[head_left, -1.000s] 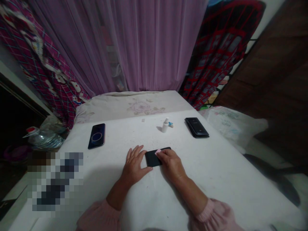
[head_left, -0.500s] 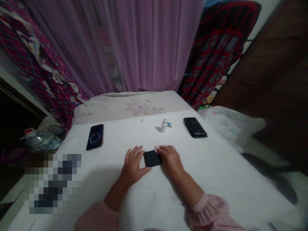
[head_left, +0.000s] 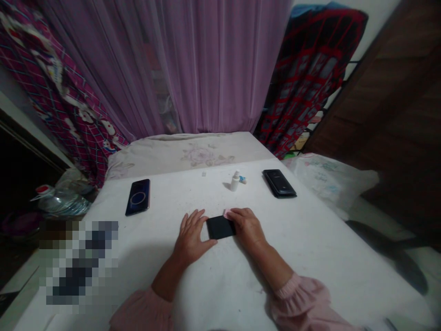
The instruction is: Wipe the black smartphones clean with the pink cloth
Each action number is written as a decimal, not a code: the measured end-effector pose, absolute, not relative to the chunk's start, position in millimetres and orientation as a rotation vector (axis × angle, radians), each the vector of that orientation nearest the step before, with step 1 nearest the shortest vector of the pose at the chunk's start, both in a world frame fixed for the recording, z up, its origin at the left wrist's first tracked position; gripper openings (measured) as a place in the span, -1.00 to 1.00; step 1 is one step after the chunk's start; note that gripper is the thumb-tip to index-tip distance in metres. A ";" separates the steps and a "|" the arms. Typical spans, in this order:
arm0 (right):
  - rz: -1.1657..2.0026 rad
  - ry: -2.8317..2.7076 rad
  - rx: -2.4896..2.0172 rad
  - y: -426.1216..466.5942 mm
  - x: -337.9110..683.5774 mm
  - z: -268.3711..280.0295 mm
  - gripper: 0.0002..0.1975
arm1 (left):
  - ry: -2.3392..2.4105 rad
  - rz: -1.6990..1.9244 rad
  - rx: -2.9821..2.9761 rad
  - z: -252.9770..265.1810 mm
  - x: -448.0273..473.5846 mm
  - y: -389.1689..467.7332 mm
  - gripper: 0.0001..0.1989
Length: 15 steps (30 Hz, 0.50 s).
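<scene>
A flat black phone-like rectangle (head_left: 220, 227) lies crosswise on the white-covered surface. My left hand (head_left: 190, 239) holds its left end, thumb at the near corner and index finger at the far corner, the other fingers spread. Pinched in the closed fingers of my right hand (head_left: 248, 228) is a small pink pad or cloth (head_left: 227, 213), mostly covered by the fingers. That hand rests at the right end of the black rectangle and touches it. Beyond the hands stands a small white spray bottle (head_left: 234, 181), with a little blue-and-white item (head_left: 243, 179) beside it.
A dark phone (head_left: 138, 197) lies at the left, and a black phone (head_left: 279, 182) rests on another dark flat item at the right. Farther back is a tiny pale square (head_left: 204, 174). A large plastic bottle (head_left: 60, 201) stands beyond the left edge; purple curtains (head_left: 220, 69) hang behind.
My right hand has slid slightly to the right with the pink pad, uncovering a bit more of the black rectangle. My left hand keeps its hold.
</scene>
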State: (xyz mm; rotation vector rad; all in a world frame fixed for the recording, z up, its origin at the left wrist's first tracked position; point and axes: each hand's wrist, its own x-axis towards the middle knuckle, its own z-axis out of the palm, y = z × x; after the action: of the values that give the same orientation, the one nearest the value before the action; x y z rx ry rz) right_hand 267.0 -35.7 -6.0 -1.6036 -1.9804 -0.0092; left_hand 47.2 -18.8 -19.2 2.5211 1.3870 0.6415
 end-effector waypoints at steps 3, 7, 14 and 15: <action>-0.043 -1.817 -1.713 -38.3 293.2 -16.5 -0.71 | 1.375 0.653 2.526 -19.7 46.7 -18.8 -0.43; -0.057 -1.719 -1.754 -41.6 299.9 -25.0 -0.69 | 1.371 0.692 2.555 -22.8 46.2 -19.0 -0.47; -0.020 -1.699 -1.737 -42.5 291.1 -20.3 -0.70 | 1.294 0.654 2.685 -34.2 38.6 -15.0 -0.26; -0.016 -1.698 -1.736 -42.2 291.0 -19.7 -0.69 | 1.288 0.646 2.694 -35.2 37.8 -14.3 -0.25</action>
State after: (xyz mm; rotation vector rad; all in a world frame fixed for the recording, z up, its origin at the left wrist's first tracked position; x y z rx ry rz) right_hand 291.0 -42.2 -19.7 -1.7359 -1.6983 -0.0159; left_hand 37.8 -14.3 -35.2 2.6943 1.2878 0.6463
